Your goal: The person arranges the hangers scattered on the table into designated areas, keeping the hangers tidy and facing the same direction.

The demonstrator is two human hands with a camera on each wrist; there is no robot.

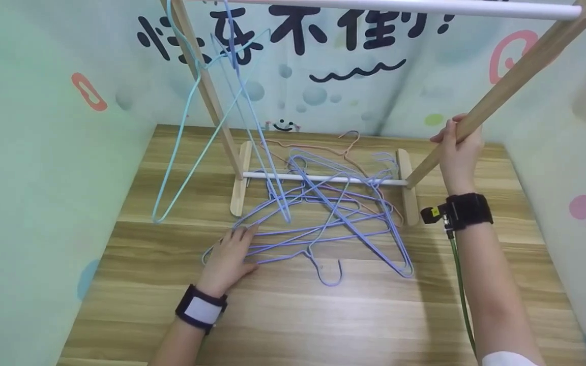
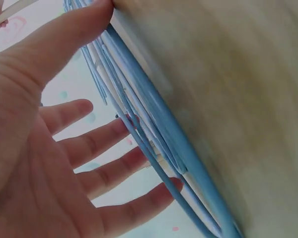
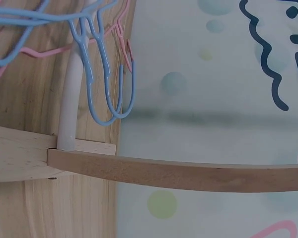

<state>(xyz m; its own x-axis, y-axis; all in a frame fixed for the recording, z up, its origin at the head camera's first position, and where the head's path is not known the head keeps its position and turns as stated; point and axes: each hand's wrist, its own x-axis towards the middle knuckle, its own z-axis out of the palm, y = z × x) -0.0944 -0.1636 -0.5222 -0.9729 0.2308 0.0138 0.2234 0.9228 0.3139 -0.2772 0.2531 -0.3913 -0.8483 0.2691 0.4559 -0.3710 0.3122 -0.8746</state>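
My left hand (image 1: 228, 259) is low over the left end of a tangled pile of blue hangers (image 1: 318, 241). In the left wrist view its spread, nearly straight fingers (image 2: 109, 173) meet the hanger wires (image 2: 159, 109), with the thumb on the near side. My right hand (image 1: 460, 152) grips the right wooden post (image 1: 501, 89) of a clothes rack, partway up. Beneath the lower white bar (image 1: 323, 179) the pile mixes with a pink hanger (image 1: 318, 147). Two blue hangers (image 1: 171, 168) hang at the rack's left side.
The rack's left post (image 1: 206, 96) leans up beside the hanging hangers, and a white top rail (image 1: 400, 6) crosses above. Two wooden feet (image 1: 408, 208) rest on the wood-grain floor (image 1: 354, 320). Printed walls (image 1: 562, 152) enclose the back and sides.
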